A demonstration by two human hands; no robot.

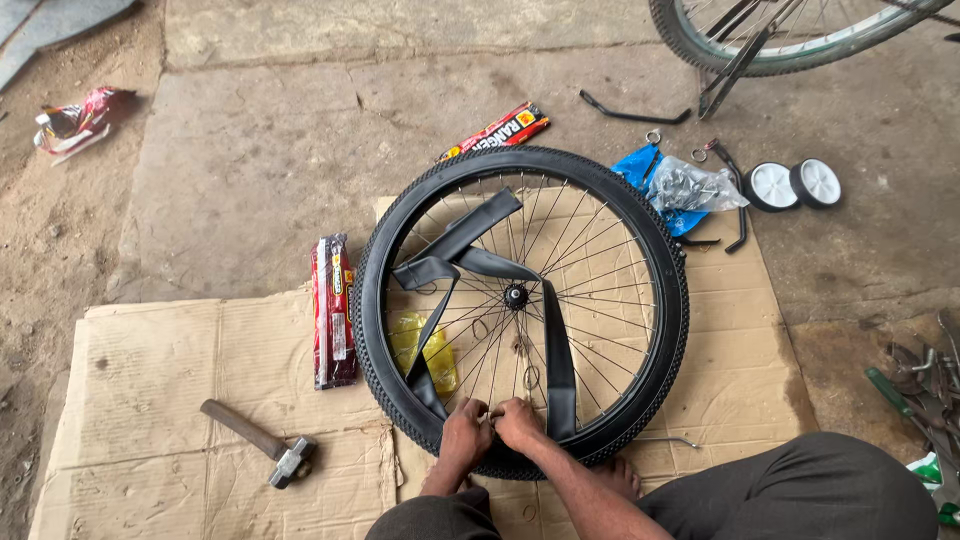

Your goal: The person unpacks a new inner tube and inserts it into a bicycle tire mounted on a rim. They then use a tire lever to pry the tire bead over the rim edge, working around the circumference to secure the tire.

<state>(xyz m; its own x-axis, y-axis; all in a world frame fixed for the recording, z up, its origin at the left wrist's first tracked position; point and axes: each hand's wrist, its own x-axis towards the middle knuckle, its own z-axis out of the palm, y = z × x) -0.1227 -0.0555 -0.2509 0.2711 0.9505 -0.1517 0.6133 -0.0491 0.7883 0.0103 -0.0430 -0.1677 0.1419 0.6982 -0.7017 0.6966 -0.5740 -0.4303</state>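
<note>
Bicycle wheel [520, 300] flat on cardboard [180, 380], tyre on. Inner tube [470, 255] mostly loose across spokes. Left hand [465, 432] and right hand [520, 422] pinch it at near rim; tucking barely begun.

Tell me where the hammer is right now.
In the head view the hammer lies on the cardboard at lower left, left of the bicycle wheel and below the long red packet.

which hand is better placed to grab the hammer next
Left, probably. The hammer lies on the cardboard on the person's left, nearer the left hand than the right hand. Both hands are busy at the wheel rim.
</note>
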